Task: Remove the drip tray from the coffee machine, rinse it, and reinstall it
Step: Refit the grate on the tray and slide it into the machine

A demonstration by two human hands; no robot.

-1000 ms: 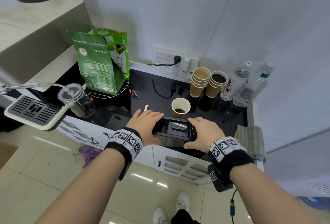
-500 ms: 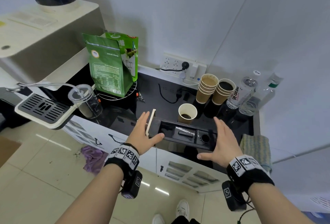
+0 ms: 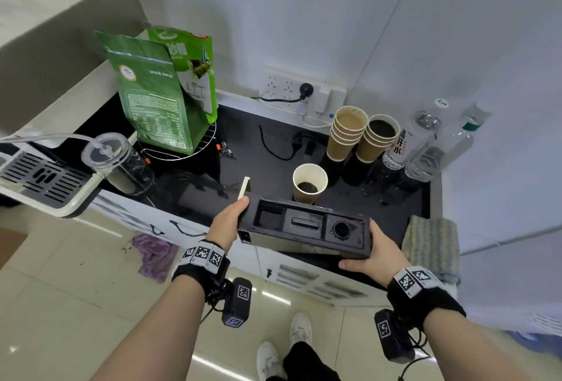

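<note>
A long black drip tray (image 3: 304, 224) with several compartments is held level over the front edge of the dark counter (image 3: 395, 198). My left hand (image 3: 228, 221) grips its left end and my right hand (image 3: 372, 251) holds its right end from below. A cream front strip (image 3: 243, 187) sticks up at the tray's left end. The beige coffee machine (image 3: 54, 55) stands at the far left. Its slotted grille platform (image 3: 42, 178) juts out at the left edge.
A paper cup with coffee dregs (image 3: 309, 183) stands just behind the tray. Two cup stacks (image 3: 362, 137), water bottles (image 3: 425, 140), green bags (image 3: 164, 91), a clear jar (image 3: 118, 161) and a power strip (image 3: 298, 91) crowd the counter. A folded cloth (image 3: 431, 242) lies at right, a purple rag (image 3: 153, 254) on the floor.
Both hands were spread open beside the tray half a second ago; now they have closed on its two ends and lifted it toward me, off the counter's front edge.
</note>
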